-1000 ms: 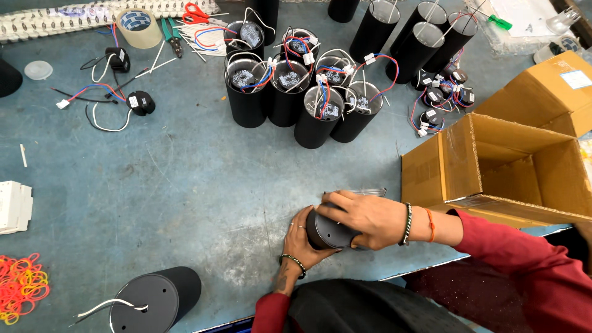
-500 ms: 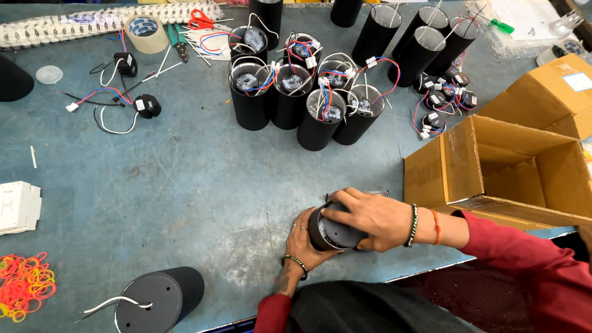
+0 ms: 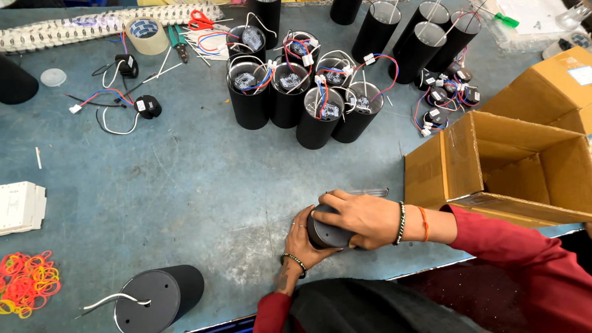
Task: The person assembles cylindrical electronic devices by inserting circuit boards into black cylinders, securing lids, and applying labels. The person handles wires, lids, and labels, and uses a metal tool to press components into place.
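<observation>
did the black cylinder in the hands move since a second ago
Cannot tell: the black cylinder sits about as far from the cardboard box; the camera shifted.

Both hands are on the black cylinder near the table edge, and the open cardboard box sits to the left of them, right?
Not quite. Both the left hand and right hand do grip the black cylinder near the table edge, but the open cardboard box sits to their right, not left. The head view shows it.
</observation>
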